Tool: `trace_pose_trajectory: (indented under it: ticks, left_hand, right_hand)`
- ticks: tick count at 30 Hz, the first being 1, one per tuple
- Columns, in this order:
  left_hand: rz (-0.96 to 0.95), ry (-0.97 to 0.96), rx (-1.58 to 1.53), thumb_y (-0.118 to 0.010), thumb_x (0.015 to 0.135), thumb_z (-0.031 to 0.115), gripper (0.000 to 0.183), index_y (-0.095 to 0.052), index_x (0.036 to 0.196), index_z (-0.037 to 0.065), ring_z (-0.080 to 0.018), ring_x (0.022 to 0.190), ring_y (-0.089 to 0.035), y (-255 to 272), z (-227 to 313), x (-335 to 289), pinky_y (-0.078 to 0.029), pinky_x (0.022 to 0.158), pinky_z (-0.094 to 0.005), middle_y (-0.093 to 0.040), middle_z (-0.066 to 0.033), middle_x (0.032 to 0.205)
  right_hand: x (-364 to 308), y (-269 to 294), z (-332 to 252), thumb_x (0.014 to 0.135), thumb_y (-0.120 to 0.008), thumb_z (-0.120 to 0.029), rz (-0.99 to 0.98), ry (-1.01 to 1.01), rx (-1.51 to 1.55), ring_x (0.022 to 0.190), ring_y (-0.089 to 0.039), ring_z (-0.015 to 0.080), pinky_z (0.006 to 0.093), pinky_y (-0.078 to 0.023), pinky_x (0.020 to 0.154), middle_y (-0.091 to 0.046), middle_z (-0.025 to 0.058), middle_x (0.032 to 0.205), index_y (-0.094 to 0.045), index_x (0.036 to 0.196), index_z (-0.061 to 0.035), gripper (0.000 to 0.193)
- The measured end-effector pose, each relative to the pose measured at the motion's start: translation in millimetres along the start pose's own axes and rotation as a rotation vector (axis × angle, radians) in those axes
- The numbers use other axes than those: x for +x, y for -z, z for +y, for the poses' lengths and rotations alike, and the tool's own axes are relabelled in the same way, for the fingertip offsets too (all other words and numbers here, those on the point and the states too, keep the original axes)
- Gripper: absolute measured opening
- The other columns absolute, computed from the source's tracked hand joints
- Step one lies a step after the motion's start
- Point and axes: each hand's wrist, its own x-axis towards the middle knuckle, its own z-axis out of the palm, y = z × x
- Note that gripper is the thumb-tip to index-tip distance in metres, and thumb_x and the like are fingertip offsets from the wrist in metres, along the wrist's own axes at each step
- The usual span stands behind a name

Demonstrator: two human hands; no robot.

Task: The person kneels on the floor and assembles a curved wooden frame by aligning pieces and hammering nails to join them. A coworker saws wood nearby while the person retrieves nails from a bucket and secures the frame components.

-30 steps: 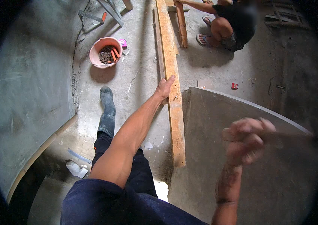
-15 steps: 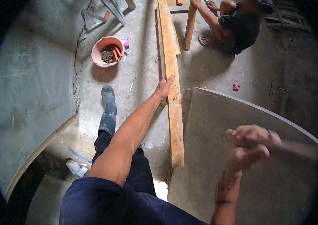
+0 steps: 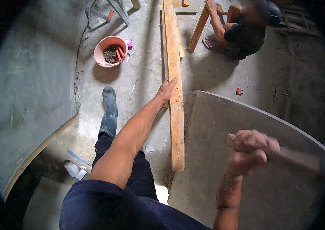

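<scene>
My left hand [image 3: 166, 92] grips the side of a long wooden beam [image 3: 177, 134], its thumb lying over the top face. A small dark nail head or hole shows in the wood just below that thumb. On the right, my right hand [image 3: 247, 153] is raised and closed around the handle of what looks like a hammer [image 3: 294, 156]. The tool stretches toward the right rim, smeared by motion. Its head is too blurred and dark to make out.
A pink bucket [image 3: 98, 51] holds nails and orange-handled tools. Ahead right, a person [image 3: 243, 36] crouches, holding an upright wooden piece [image 3: 199, 30]. A grey panel with a pale curved edge [image 3: 262, 108] lies below my right hand. A small red box [image 3: 239, 91] is on the floor.
My right hand and the tool have shifted slightly left. My left hand keeps its hold on the beam. The crouching person's hands and the wooden piece's top have moved right.
</scene>
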Motion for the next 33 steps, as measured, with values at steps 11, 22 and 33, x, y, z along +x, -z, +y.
trace_pose_trajectory:
  ticks: [11, 22, 33]
  left_hand:
    - [0.025, 0.046, -0.066, -0.054, 0.107, 0.054, 0.059, -0.069, 0.118, -0.002, -0.0170, 0.088, -0.068, -5.2, 10.4, -4.6, -0.055, 0.084, -0.0356, -0.073, -0.0077, 0.100]
    - [0.130, -0.052, 0.032, -0.056, 0.106, 0.053, 0.059, -0.064, 0.131, 0.000, -0.0159, 0.101, -0.068, -0.4, 16.3, 9.5, -0.054, 0.093, -0.0340, -0.072, -0.0083, 0.113]
    - [-0.001, 0.055, -0.018, -0.053, 0.107, 0.053, 0.059, -0.064, 0.129, -0.001, -0.0186, 0.094, -0.068, 6.5, -3.6, -5.2, -0.054, 0.088, -0.0352, -0.073, -0.0073, 0.108]
  right_hand:
    - [1.6, -14.1, 5.8, 0.103, -0.066, -0.028, -0.338, -0.439, -0.836, 0.079, -0.074, 0.0353, 0.0464, -0.059, 0.071, -0.069, 0.0212, 0.087, -0.060, 0.121, -0.0037, 0.031]
    - [-21.0, -43.9, 59.4, 0.103, -0.065, -0.025, -0.698, -0.788, -0.980, 0.090, -0.069, 0.0521, 0.0567, -0.057, 0.073, -0.069, 0.0298, 0.090, -0.057, 0.122, -0.0043, 0.029]
    - [-26.5, -35.1, 18.9, 0.109, -0.058, -0.036, -0.378, -0.510, -0.566, 0.064, -0.063, 0.0216, 0.0377, -0.055, 0.063, -0.065, 0.0067, 0.084, -0.056, 0.120, -0.0120, 0.026]
